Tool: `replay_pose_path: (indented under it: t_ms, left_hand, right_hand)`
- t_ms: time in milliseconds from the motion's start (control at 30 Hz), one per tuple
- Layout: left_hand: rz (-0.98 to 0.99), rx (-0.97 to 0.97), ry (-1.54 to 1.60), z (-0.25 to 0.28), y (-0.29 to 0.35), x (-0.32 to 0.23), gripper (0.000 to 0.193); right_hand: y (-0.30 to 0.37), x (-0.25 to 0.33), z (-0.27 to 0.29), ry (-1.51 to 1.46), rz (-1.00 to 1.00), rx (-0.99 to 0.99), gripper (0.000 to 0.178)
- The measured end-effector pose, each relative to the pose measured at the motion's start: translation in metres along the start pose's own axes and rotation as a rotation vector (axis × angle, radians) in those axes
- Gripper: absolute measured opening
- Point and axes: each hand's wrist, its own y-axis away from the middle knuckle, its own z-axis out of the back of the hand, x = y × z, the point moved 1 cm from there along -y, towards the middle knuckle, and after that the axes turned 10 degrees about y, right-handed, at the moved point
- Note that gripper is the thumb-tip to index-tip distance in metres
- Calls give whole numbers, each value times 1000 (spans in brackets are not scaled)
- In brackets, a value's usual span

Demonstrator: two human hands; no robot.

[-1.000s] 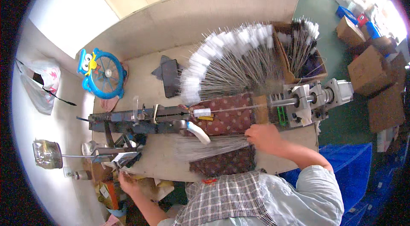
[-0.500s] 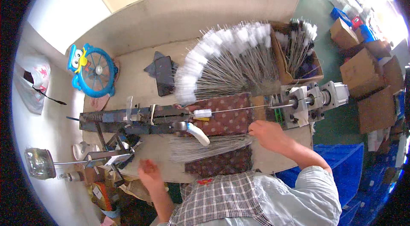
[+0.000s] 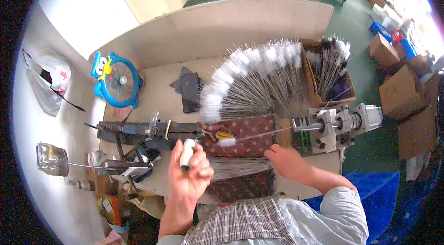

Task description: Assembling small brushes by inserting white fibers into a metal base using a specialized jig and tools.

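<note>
Head view: left hand point(image 3: 192, 174) closed round white handle point(image 3: 187, 151). Right hand point(image 3: 287, 161) at cloth point(image 3: 254, 145), fingers bent, grip unclear. White-tipped brush point(image 3: 227, 142) over cloth.

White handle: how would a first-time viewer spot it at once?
On the pale workbench, find the dark metal fixture at left. Near its right end, the left hand closes around the white handle. Unlike the fuzzy white brush heads, it looks smooth, with a dark lower end.

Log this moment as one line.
left hand: around white handle; right hand: near wire bundle; white brush: over dotted cloth, stem toward spindle
</note>
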Motion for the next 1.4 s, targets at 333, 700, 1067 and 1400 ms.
replay_pose_path:
  t_ms: [333,700,1067,1400]
  left_hand:
    - [147,86,-789,25,17,25,29]
    - [-816,497,-2228,9,-130,116,17]
    - [-967,573,-2477,17,-88,48,31]
    - [-648,-280,-1643,79,7,-7,20]
  right_hand:
    - [26,-46,108,329,-218,-545,21]
    - [-10,-54,80,-144,-74,-630,18]
    - [-25,-57,73,-132,88,-487,9]
    - [-134,40,43,-225,465,-608,14]
